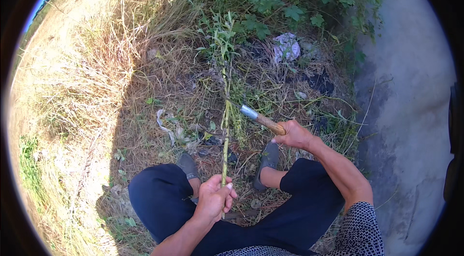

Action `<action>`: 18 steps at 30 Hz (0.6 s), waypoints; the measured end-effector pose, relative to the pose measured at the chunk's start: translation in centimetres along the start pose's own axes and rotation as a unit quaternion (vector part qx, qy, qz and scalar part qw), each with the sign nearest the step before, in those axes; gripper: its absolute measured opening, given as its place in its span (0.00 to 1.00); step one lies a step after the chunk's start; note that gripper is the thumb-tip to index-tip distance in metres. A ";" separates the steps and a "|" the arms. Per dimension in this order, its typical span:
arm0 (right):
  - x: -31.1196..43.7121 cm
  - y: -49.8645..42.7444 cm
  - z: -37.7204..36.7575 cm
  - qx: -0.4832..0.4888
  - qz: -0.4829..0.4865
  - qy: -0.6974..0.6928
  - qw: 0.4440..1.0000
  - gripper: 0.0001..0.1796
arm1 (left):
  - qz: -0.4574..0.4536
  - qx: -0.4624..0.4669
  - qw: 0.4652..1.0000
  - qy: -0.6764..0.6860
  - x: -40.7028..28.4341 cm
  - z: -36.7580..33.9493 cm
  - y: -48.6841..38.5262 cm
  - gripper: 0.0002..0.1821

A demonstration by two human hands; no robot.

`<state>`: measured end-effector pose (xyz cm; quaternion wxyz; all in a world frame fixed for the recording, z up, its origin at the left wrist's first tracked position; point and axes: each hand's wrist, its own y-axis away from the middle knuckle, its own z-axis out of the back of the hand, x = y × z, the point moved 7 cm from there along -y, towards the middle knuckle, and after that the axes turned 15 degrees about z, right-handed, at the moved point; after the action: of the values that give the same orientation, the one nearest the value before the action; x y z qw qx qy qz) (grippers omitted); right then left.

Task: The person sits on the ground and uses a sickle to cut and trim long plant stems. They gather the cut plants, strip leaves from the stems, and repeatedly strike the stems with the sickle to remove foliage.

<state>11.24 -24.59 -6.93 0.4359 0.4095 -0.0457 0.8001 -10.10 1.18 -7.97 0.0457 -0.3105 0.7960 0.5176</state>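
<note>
My left hand (214, 198) grips the lower end of a long green plant stalk (226, 140), low between my knees. The stalk points away from me and ends in a leafy top (224, 40). In my right hand (294, 134) is the wooden handle (269, 124) of a hand tool with a metal socket (249, 111). A thin dark blade, probably a sickle's, runs from the socket to the stalk's middle; its far part is hard to make out among the stems.
Dry grass and cut stems cover the ground around my shoes (269, 161). A pale crumpled plastic bag (286, 48) lies ahead, near leafy green plants (266, 2). White scraps (165, 125) lie left of the stalk. A concrete surface (406, 111) runs along the right.
</note>
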 end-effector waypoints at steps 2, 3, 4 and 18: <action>0.4 0.9 -0.4 0.051 0.016 0.036 0.998 0.17 | -0.009 -0.003 1.000 -0.003 -0.2 0.1 0.0 0.08; 0.8 1.6 -0.9 0.083 0.025 0.043 0.995 0.17 | -0.012 -0.008 1.000 -0.004 -0.3 0.2 0.0 0.08; 1.0 2.4 -1.6 0.122 0.023 0.055 0.991 0.17 | -0.010 -0.005 1.000 -0.006 -0.3 0.2 0.0 0.08; 5.6 4.7 -1.9 0.051 0.131 0.032 0.990 0.19 | -0.002 0.042 0.997 0.064 -1.0 0.5 0.3 0.08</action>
<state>5.01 -22.95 -3.01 0.3071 0.3958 -0.0443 0.8643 -9.56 2.18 -7.59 0.0084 -0.3427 0.8176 0.4626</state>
